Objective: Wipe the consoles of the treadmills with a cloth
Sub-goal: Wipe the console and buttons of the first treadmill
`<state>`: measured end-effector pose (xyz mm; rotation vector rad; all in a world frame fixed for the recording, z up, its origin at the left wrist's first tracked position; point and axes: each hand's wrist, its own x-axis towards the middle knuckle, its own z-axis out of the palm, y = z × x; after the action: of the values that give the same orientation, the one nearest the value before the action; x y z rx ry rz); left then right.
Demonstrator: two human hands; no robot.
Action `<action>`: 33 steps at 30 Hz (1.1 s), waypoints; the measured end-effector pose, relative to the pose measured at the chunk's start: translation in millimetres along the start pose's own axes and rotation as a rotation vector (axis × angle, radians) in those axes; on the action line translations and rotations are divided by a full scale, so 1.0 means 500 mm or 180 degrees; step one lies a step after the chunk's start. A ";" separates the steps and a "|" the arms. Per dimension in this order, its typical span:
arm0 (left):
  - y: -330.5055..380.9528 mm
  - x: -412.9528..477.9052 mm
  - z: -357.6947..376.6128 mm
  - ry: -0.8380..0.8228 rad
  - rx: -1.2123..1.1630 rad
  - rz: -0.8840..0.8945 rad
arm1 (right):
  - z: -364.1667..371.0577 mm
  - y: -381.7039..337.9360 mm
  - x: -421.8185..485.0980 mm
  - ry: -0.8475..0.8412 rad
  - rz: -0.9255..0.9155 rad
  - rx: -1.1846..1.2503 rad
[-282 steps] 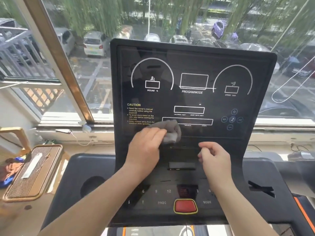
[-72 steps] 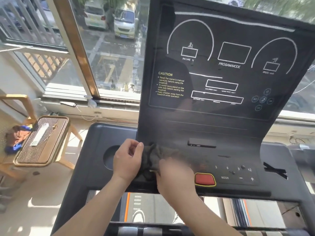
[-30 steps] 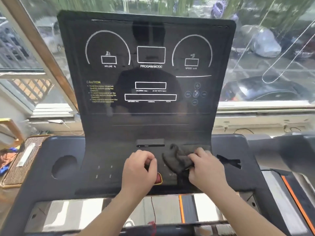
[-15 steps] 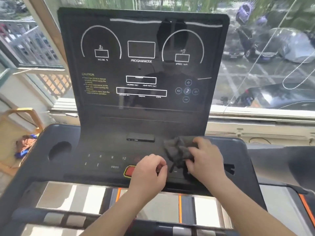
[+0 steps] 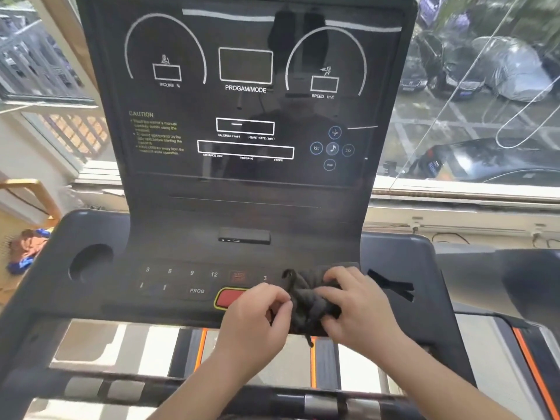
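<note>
A black treadmill console (image 5: pixel 245 189) rises in front of me, with white dial outlines and yellow caution text on its upright screen. A dark grey cloth (image 5: pixel 309 301) lies bunched on the right part of the lower button panel. My right hand (image 5: pixel 360 307) grips the cloth from the right, fingers curled into its folds. My left hand (image 5: pixel 257 316) pinches the cloth's left edge and covers part of the red stop button (image 5: pixel 227 298).
A round cup holder (image 5: pixel 91 262) sits in the console's left wing and a black slot (image 5: pixel 391 287) in the right wing. Behind is a big window (image 5: pixel 485 116) over parked cars. A wooden stool (image 5: pixel 33 204) with clothes stands left. The belt with orange stripes (image 5: pixel 200 347) runs below.
Both hands have stayed on the cloth at the lower right of the button panel. My left hand has closed in on the cloth's left edge; the view has dropped closer to the console.
</note>
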<state>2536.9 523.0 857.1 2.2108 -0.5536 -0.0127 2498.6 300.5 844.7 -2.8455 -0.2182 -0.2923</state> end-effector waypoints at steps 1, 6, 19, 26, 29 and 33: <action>0.003 -0.001 -0.001 -0.0009 -0.0015 0.0025 | 0.000 0.014 0.026 0.0075 0.0130 -0.0103; 0.010 0.005 0.003 0.0059 -0.0063 0.0252 | 0.017 -0.002 0.124 0.0720 0.1417 0.0064; 0.020 0.075 0.101 -0.1212 0.1522 0.1414 | -0.140 0.051 0.010 0.0025 0.1863 0.1305; 0.016 0.266 0.114 -0.0375 0.2039 0.1734 | -0.086 0.061 -0.025 -0.0357 0.2247 0.1013; 0.041 0.220 0.153 -0.0212 0.1643 0.1081 | -0.085 0.066 -0.029 -0.0418 0.2345 0.0911; 0.057 0.099 0.175 -0.0652 0.1383 0.1103 | -0.089 0.060 -0.021 -0.0703 0.2297 0.0726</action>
<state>2553.4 423.3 829.9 2.5132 -1.1379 0.0698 2485.9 258.1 876.7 -2.5153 0.6763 0.1859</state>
